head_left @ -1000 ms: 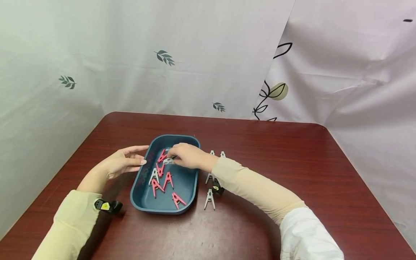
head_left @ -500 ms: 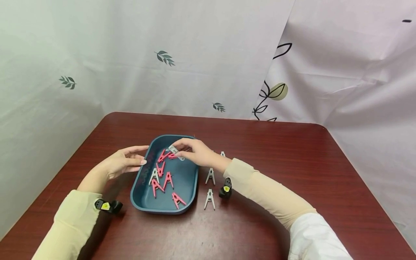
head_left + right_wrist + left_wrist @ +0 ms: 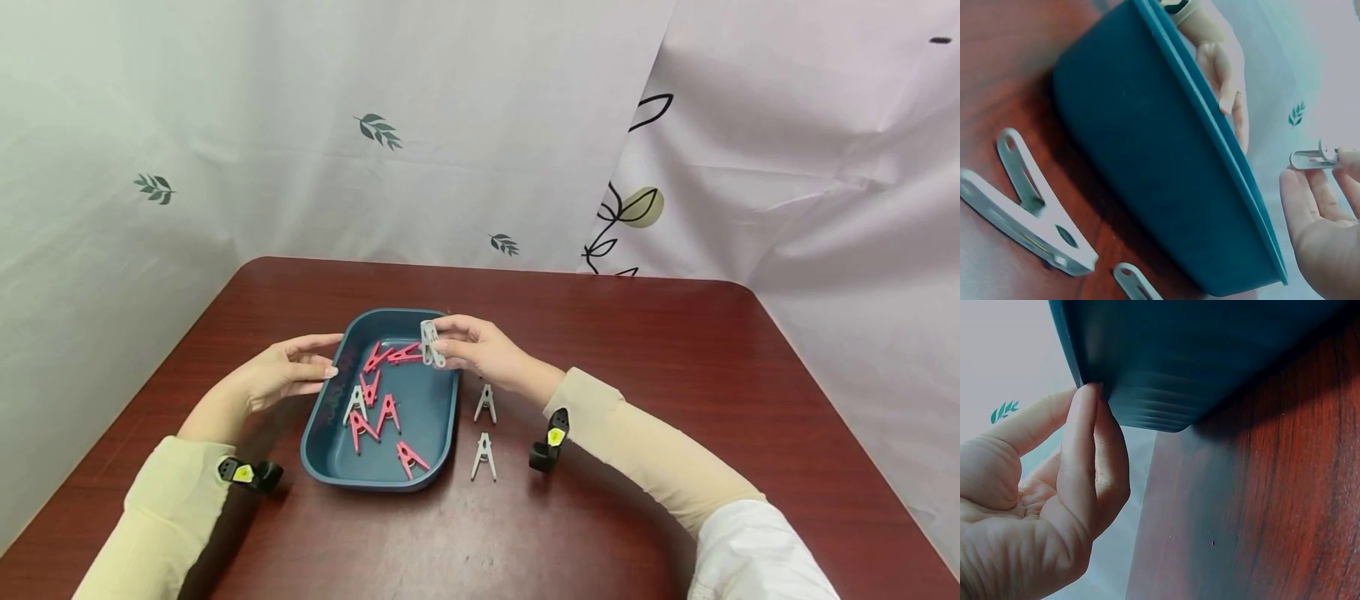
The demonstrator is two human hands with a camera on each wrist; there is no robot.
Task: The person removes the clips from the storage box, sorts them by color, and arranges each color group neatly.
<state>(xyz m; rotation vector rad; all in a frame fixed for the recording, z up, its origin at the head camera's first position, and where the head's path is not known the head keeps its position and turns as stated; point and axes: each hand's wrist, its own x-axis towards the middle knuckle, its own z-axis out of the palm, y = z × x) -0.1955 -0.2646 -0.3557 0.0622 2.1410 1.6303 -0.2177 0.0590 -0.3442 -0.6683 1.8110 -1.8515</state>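
Note:
A blue plastic bin (image 3: 378,485) holds several pink clothespins (image 3: 388,414) and a white clothespin (image 3: 356,405). My left hand (image 3: 281,377) grips its left rim, fingertips right at the edge in the left wrist view. Over the bin's far right part, my right hand (image 3: 483,350) pinches another white clothespin (image 3: 430,343) between thumb and fingers. That held clothespin (image 3: 1315,160) also shows in the right wrist view, raised above the bin's rim (image 3: 1210,128).
To the bin's right, white clothespins lie on the dark red table (image 3: 600,333): a nearer clothespin (image 3: 483,456) and a farther clothespin (image 3: 485,403). A pale curtain (image 3: 450,125) with leaf prints hangs behind the table.
My right hand has lifted the white clothespin from among those in the bin and carried it right, toward the right rim. A pink clothespin beneath has come into view. My left hand stays put.

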